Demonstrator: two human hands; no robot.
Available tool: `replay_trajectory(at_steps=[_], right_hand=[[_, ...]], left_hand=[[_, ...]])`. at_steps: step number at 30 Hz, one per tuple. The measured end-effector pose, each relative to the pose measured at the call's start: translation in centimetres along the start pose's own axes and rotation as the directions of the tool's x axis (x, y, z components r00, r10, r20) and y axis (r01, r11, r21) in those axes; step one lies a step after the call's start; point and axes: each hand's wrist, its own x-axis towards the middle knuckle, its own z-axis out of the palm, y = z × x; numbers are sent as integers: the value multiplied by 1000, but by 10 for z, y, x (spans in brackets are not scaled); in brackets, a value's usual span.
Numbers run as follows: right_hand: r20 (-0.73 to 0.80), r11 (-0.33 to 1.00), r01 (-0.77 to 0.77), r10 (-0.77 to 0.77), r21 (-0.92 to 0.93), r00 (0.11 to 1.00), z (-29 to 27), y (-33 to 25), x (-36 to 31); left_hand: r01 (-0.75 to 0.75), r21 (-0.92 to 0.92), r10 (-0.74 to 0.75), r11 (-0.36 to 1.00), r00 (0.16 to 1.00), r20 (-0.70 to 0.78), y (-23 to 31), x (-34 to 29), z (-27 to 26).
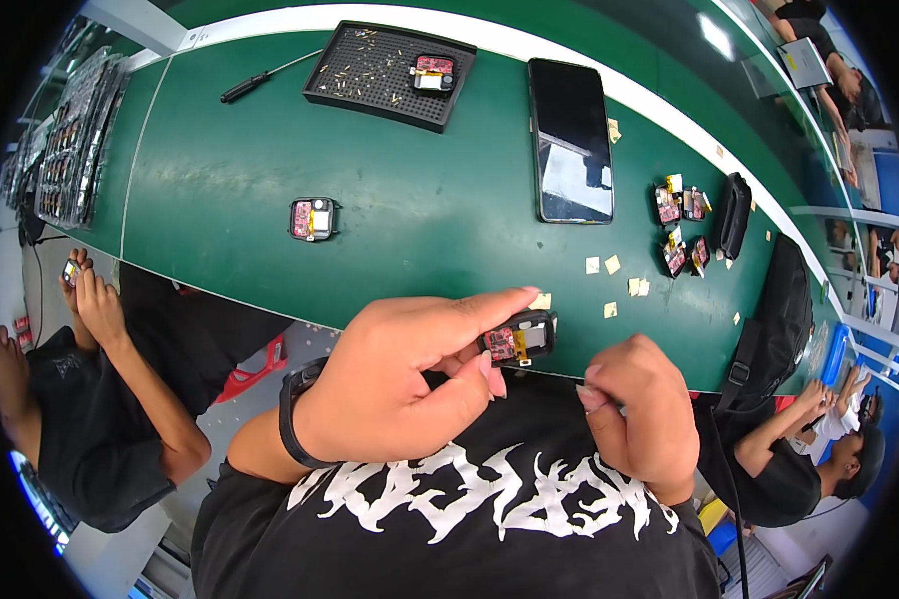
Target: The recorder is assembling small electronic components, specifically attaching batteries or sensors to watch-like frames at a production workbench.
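Observation:
My left hand [395, 369] is closed on an open smartwatch case [519, 339] at the table's near edge, gripping it between thumb and fingers. The case is black, with a red circuit board and a silvery block showing inside. To its right, apart from it, my right hand [649, 409] is curled with thumb and fingertips together. Whatever may be pinched there is too small or hidden to make out. A similar open case [313, 219] lies on the green table [220, 150], further away and to the left.
A black tray [385, 100] at the back holds small screws and another open case [435, 74]. Nearby are a screwdriver [250, 86], a phone [572, 140], several opened cases [674, 250], small yellowish paper squares [612, 264] and a black bag [784, 309]. Co-workers [90, 419] sit on both sides.

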Motion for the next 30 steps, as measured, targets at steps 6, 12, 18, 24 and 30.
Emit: replay_trajectory(at_steps=[6,12,18,24,30], right_hand=[[-10,920,212,-228,-330,974,-15,-14,12],[-51,903,202,-239,-379,970,-11,-14,15],[32,912,239,-243,-333,970,-12,-16,16],[56,934,258,-252,-246,966,-6,-15,14],[-29,931,261,-278,-254,960,4,-13,8]], left_hand=[[98,-77,-97,992,995,20,3,0,2],[4,91,-7,996,999,35,4,-1,6],[-43,134,35,990,998,61,7,-1,10],[2,69,-6,998,998,68,6,0,11],[98,-15,-97,995,992,86,7,-1,8]])
